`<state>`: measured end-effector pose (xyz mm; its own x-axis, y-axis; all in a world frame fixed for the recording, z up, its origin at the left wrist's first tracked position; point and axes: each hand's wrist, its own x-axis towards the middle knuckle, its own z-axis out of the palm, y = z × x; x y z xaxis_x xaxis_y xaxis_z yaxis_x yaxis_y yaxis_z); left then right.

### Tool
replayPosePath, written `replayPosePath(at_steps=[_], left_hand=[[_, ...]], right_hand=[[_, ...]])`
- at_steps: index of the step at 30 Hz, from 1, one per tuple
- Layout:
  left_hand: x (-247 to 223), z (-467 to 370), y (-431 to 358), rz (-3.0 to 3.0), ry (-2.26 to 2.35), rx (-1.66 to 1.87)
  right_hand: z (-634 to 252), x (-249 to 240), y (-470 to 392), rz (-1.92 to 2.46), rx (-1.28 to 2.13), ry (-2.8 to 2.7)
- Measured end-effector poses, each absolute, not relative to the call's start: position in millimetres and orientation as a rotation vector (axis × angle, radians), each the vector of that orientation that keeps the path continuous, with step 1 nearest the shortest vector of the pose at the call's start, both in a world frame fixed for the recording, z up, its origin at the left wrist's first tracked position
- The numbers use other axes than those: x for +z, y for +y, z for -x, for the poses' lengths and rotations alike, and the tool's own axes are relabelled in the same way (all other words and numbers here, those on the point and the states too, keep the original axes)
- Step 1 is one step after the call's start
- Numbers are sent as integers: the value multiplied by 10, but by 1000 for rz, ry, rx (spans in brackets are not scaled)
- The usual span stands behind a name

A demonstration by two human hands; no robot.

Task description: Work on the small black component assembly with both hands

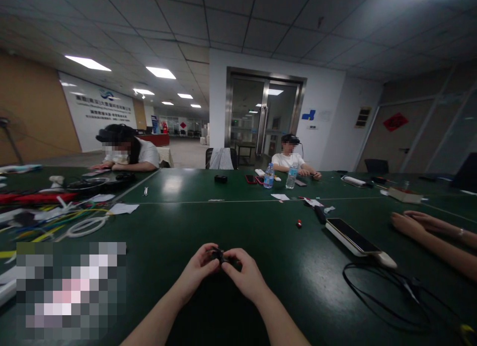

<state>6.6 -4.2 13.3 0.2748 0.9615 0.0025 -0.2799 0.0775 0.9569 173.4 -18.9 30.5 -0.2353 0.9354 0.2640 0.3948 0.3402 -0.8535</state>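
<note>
Between my two hands, just above the dark green table point(179, 226), is a small black object point(219, 256); its kind is too small to tell. My left hand point(197, 269) pinches its left side with thumb and fingers. From the right, my right hand point(244, 274) grips the same piece, the two thumbs nearly touching. My fingers hide much of it. A phone point(354, 236) on a white block lies to the right of my right hand, and a small red item point(299, 223) sits farther out.
Coiled black cable point(372, 306) lies at right, near another person's hands point(413, 224). Cables and a white coil point(87, 226) crowd the left. Two water bottles point(269, 177) stand toward the back. Two people sit across the table. A blurred patch covers the lower left.
</note>
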Motion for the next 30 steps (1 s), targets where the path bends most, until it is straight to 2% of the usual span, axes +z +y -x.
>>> replayPosePath(at_steps=[21, 30], left_hand=[[140, -58, -56, -1100, 817, 1084], [121, -33, -36, -1067, 709, 1055]], right_hand=[[-1738, 300, -185, 1223, 898, -1791], [-1740, 326, -188, 1193, 822, -1798]])
